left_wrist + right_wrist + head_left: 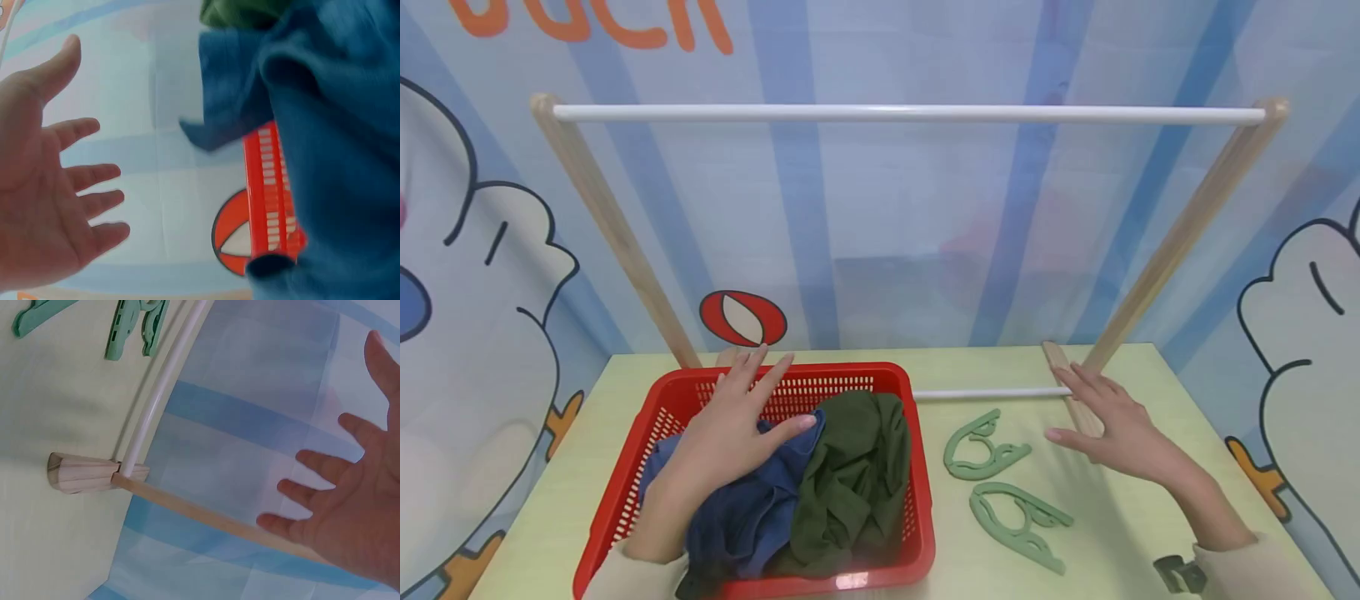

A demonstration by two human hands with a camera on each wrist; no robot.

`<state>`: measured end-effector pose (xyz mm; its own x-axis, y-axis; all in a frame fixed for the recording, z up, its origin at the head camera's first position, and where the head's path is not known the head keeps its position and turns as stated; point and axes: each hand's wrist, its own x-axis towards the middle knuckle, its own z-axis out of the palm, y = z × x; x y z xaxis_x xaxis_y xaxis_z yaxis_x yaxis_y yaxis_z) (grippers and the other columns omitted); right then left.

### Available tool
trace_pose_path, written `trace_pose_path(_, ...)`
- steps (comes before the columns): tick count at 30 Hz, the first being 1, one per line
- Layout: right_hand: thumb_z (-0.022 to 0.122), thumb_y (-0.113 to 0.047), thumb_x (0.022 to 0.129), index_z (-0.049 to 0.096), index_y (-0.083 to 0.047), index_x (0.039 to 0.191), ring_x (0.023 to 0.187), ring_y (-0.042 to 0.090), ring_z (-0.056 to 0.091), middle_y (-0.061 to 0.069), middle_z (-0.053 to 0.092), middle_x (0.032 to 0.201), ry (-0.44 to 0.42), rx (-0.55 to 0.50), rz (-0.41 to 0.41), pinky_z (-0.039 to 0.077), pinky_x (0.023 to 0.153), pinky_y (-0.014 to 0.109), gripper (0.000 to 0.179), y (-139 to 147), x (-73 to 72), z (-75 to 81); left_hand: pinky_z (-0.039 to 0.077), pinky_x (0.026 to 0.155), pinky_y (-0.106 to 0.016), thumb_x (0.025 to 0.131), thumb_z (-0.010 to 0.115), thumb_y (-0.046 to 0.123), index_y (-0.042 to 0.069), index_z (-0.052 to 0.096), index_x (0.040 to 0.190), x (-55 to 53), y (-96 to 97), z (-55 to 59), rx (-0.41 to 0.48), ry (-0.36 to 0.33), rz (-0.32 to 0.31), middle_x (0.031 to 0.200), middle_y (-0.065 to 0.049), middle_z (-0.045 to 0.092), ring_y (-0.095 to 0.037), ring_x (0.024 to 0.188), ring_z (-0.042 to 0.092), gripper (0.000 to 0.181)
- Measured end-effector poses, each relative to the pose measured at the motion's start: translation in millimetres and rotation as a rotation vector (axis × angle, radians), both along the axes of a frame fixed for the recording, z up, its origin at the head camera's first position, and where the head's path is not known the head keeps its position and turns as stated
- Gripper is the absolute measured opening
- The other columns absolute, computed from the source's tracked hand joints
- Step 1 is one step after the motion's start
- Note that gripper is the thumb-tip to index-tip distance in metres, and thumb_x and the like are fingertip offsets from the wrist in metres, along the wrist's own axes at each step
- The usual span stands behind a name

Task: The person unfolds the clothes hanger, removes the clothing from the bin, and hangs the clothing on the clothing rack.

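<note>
My left hand [730,429] hovers over a red plastic basket [921,500], its fingers spread and nothing in its grasp. Inside the basket lie a crumpled blue garment [741,508] and a dark green garment [853,483]; the left wrist view shows the blue garment [350,150] close beside the hand. My right hand [1116,425], fingers also spread and holding nothing, is above the table near the rack's right foot. Left of it, two green folding clothes hangers [1018,533] lie folded on the table. The upper hanger [962,450] is nearer the rack.
A wooden clothes rack with a white top rod [910,114] stands at the back. Its right post [1187,229] rises from a wooden foot [84,474], and a white lower rod [992,393] runs behind the hangers. A printed curtain [910,192] hangs behind the pale table [1000,367].
</note>
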<state>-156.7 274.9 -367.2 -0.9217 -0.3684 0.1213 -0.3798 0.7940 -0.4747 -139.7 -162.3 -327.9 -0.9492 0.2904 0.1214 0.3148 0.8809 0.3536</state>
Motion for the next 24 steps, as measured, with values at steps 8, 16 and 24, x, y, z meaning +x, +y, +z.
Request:
trace_pose_path(8, 0.066, -0.030, 0.085, 0.026, -0.013, 0.145, 0.126, 0.047, 0.027, 0.023, 0.025, 0.144, -0.127, -0.146, 0.067, 0.031, 0.087, 0.065, 0.074, 13, 3.9, -4.5, 0.037, 0.092, -0.056, 0.079, 0.067, 0.044, 0.016, 0.031, 0.144, -2.8, 30.5, -5.1, 0.132, 0.021, -0.131, 0.146, -0.015, 0.025, -0.036, 0.133, 0.023, 0.079)
trace_pose_path(16, 0.062, -0.028, 0.087, 0.032, -0.003, 0.140, 0.116, 0.045, 0.040, 0.026, 0.028, 0.141, -0.306, -0.204, 0.103, 0.043, 0.086, 0.052, 0.066, 26, 12.3, -16.6, 0.034, 0.097, -0.052, 0.079, 0.069, 0.041, 0.018, 0.036, 0.141, -6.6, 67.5, -17.5, 0.230, -0.064, -0.209, 0.145, -0.010, 0.029, -0.032, 0.131, 0.029, 0.074)
trace_pose_path(24, 0.059, -0.025, 0.089, 0.035, -0.003, 0.138, 0.110, 0.031, 0.049, 0.026, 0.038, 0.134, -0.404, -0.259, 0.159, 0.048, 0.080, 0.030, 0.059, 36, 15.7, -31.8, 0.034, 0.098, -0.049, 0.081, 0.069, 0.036, 0.018, 0.032, 0.143, -8.6, 101.7, -26.9, 0.317, -0.166, -0.327, 0.144, -0.009, 0.031, -0.029, 0.130, 0.030, 0.074)
